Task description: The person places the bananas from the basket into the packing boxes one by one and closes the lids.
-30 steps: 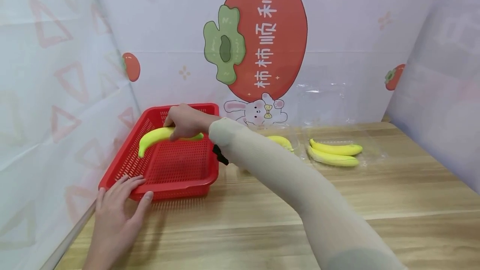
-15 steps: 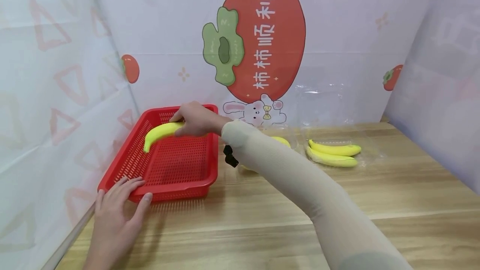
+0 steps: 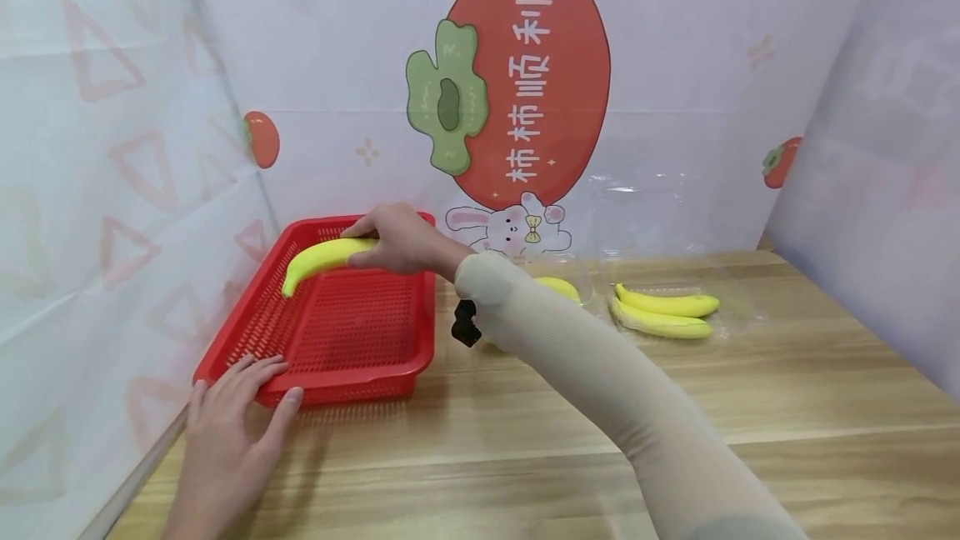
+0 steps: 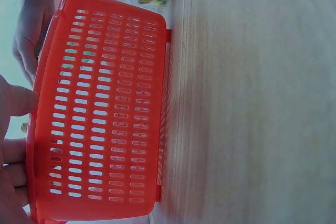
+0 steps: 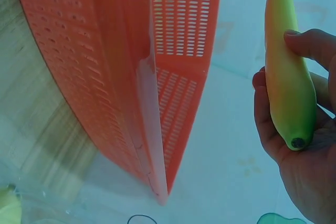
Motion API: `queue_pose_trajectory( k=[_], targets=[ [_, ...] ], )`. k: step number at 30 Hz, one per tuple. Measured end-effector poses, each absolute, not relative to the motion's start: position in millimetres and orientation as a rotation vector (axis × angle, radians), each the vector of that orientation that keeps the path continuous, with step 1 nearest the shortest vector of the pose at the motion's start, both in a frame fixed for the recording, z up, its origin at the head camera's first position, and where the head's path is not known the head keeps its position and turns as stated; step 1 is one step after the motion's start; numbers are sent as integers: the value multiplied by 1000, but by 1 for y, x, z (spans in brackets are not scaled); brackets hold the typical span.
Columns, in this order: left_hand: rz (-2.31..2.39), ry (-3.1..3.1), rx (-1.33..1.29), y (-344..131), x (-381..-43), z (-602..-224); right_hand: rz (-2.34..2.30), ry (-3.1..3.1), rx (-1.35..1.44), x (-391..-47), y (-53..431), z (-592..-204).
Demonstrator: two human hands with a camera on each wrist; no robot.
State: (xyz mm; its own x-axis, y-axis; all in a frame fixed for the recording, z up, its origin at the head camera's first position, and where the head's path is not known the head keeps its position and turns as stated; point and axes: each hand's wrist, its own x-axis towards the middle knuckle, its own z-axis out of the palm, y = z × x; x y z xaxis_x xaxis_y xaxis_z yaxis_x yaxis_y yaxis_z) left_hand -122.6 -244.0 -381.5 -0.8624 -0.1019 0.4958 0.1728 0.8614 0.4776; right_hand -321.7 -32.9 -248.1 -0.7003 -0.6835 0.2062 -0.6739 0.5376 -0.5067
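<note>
My right hand [image 3: 401, 240] grips a yellow banana [image 3: 321, 258] over the red plastic basket [image 3: 422, 340]. In the right wrist view, thumb and fingers wrap the banana [image 5: 287, 82] near its green, dark-tipped end. It hangs above the basket's floor, its free end pointing left and down. My left hand [image 3: 232, 444] holds the basket's near left corner, with fingers over the rim and thumb along the front. Seen from the left wrist, that thumb and the fingers lie at the rim of the perforated basket wall [image 4: 100, 114].
To the right, a clear plastic box [image 3: 738, 307] stands with its lid up and two bananas [image 3: 663, 315] inside. Another banana [image 3: 558, 286] shows behind my right sleeve [image 3: 570, 357], partly hidden. All rest on a wooden table [image 3: 832, 407], with printed cloth behind and at both sides.
My right hand has drawn slightly to the right with the banana, and the banana's right end is now hidden behind the hand. The left hand stays at the basket's rim.
</note>
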Motion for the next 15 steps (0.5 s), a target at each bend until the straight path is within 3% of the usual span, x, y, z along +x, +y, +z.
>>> queue_pose_trajectory(
  k=[15],
  targets=[
    [-748, -2471, -104, -245, -122, -381, -1181, 2730, -1068, -316, -20, -252]
  ],
)
